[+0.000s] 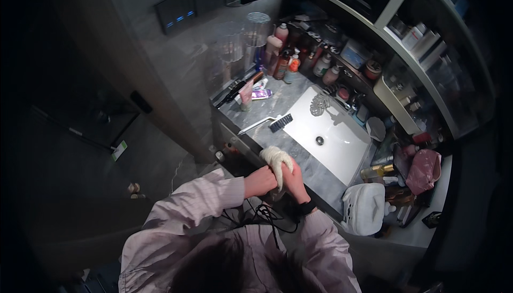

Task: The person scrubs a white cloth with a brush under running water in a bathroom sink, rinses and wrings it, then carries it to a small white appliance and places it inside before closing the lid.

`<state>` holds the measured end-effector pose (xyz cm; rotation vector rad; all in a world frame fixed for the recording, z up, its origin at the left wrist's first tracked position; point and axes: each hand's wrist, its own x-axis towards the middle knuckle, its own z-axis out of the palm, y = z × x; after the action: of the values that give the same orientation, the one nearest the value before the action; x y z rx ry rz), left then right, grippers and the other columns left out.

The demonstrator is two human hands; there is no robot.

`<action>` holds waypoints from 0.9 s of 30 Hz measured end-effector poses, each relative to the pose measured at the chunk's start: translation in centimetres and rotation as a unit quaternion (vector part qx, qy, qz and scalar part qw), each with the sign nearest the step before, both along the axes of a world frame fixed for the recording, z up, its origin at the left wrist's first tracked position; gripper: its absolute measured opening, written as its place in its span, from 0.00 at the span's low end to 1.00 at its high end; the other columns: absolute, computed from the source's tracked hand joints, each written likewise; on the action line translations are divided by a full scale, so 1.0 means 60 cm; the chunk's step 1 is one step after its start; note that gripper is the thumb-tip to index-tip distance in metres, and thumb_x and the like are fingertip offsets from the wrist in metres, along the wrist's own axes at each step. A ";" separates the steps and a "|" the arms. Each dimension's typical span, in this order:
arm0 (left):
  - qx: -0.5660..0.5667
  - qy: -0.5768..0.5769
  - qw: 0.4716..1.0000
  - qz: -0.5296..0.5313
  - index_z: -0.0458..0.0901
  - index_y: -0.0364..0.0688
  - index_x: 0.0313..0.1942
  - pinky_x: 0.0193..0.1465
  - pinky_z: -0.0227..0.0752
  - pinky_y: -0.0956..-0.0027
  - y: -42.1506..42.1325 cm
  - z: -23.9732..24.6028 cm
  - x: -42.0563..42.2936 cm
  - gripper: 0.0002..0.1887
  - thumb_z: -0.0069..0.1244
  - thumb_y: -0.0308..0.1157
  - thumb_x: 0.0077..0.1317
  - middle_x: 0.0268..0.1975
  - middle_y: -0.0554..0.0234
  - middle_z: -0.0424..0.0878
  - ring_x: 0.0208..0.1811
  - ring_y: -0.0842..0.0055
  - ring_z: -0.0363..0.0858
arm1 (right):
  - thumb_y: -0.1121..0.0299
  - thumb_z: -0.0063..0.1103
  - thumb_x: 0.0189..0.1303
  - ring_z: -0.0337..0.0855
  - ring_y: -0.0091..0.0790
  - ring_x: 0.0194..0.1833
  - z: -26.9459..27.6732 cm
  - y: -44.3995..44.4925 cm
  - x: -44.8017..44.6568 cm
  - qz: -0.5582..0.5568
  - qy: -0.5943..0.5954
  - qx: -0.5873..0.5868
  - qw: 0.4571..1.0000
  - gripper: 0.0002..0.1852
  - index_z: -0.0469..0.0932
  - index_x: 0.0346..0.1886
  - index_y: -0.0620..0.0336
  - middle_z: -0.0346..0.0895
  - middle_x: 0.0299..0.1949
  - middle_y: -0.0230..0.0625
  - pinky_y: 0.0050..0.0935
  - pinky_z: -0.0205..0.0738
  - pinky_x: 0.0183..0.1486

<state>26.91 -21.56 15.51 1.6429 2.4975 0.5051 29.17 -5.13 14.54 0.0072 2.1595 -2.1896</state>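
Observation:
Close to my body, at the front edge of the grey marble-look counter (296, 148), both hands hold a cream cloth (275, 157). My left hand (261, 181) is closed in a fist against its lower left side. From the right, my right hand (293, 181) grips the cloth, and a fold hangs down between the two hands. Something see-through shows just below the hands; what it is I cannot tell. Beyond the cloth, a white-handled brush with dark bristles (281, 123) lies between the counter and the rim of the white sink (340, 154).
Black cables (266, 213) hang by my waist. Purple and pink tubes (261, 94) lie at the counter's far left. Several pump bottles (282, 64) line the back. On the right are a white plush pouch (364, 209) and a pink pouch (424, 171). A wooden door edge (160, 104) stands left.

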 end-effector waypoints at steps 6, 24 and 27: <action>0.301 -0.189 0.864 0.358 0.81 0.42 0.51 0.54 0.75 0.58 -0.165 0.062 0.045 0.13 0.54 0.30 0.66 0.49 0.57 0.83 0.53 0.59 0.81 | 0.73 0.49 0.69 0.74 0.28 0.58 0.044 -0.040 -0.022 0.049 -0.021 -0.092 0.994 0.21 0.68 0.64 0.66 0.75 0.58 0.36 0.28 0.67 0.61; 0.762 -0.454 0.232 0.399 0.58 0.43 0.71 0.71 0.62 0.59 -0.257 0.076 0.175 0.31 0.38 0.53 0.76 0.68 0.58 0.68 0.68 0.68 0.69 | 0.50 0.60 0.61 0.39 0.65 0.76 0.058 -0.313 -0.047 0.426 0.403 0.344 0.733 0.36 0.64 0.73 0.44 0.44 0.78 0.48 0.75 0.31 0.69; 0.797 -0.401 0.201 0.405 0.58 0.43 0.71 0.71 0.62 0.58 -0.301 0.068 0.247 0.32 0.38 0.54 0.76 0.68 0.57 0.69 0.68 0.67 0.69 | 0.49 0.58 0.63 0.38 0.63 0.77 0.040 -0.322 -0.047 0.470 0.372 0.386 0.701 0.34 0.62 0.74 0.29 0.40 0.79 0.48 0.71 0.34 0.71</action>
<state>41.75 -39.62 19.62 -0.8669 0.8035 3.2501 26.35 -24.48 16.94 -1.7184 2.3124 -0.6317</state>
